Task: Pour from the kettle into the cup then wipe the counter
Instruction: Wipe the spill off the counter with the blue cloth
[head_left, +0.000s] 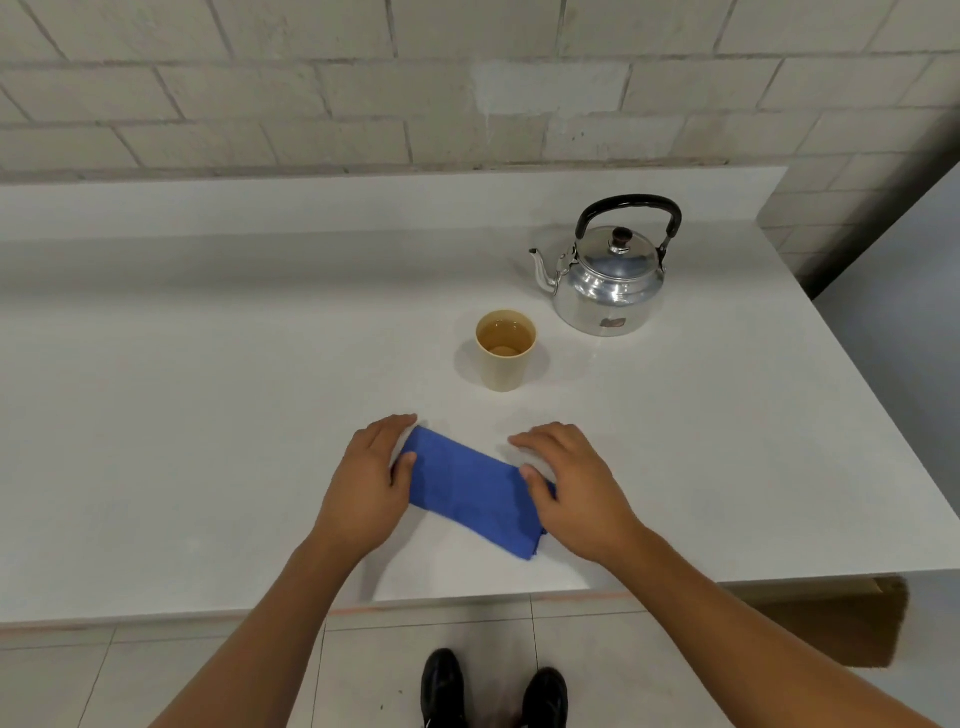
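Note:
A folded blue cloth (467, 488) lies on the white counter (208, 415) near its front edge. My left hand (371, 483) holds the cloth's left end, thumb on top. My right hand (571, 486) holds the right end, fingers spread over the counter and thumb on the cloth. Behind them stands a beige cup (505, 351) with liquid in it. A shiny metal kettle (610, 283) with a black handle stands upright to the cup's right and behind it, spout pointing left.
A white brick wall (363, 88) and a low ledge run along the back of the counter. The counter's right edge drops off past the kettle. A brown cardboard piece (841, 618) sits under the front right corner. My black shoes (493, 691) stand on the tiled floor.

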